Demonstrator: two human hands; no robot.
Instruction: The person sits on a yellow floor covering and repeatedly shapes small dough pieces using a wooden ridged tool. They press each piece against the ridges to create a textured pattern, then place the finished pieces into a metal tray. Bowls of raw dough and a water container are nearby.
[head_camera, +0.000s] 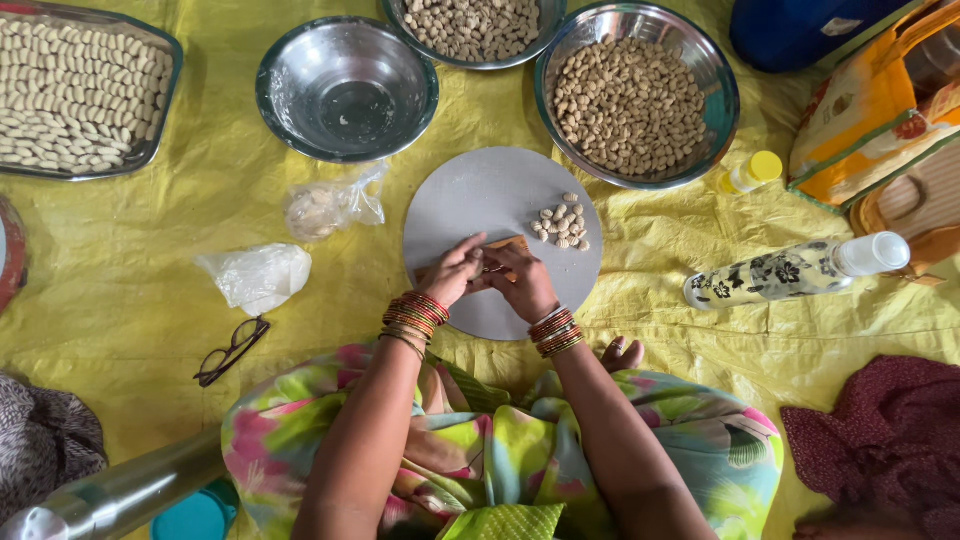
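Both hands meet over the near edge of a round grey board (470, 195). The left hand (455, 272) and right hand (522, 280) are closed, fingertips pinching a small piece (492, 268) between them. A little heap of pieces (562, 222) lies just far-right of the right hand, the nearer one.

Three round steel bowls sit on the yellow sheet: one empty (347, 88), two holding brown nuts (634, 97) (473, 28). One steel tray (82, 90) carries pale shaped pieces. There is one round grey board (470, 200), with one small heap of nuts (563, 224) on it. Two plastic bags (258, 275) (330, 205), one pair of spectacles (231, 350), one patterned bottle (790, 274) and one small yellow-capped bottle (750, 172) lie around.
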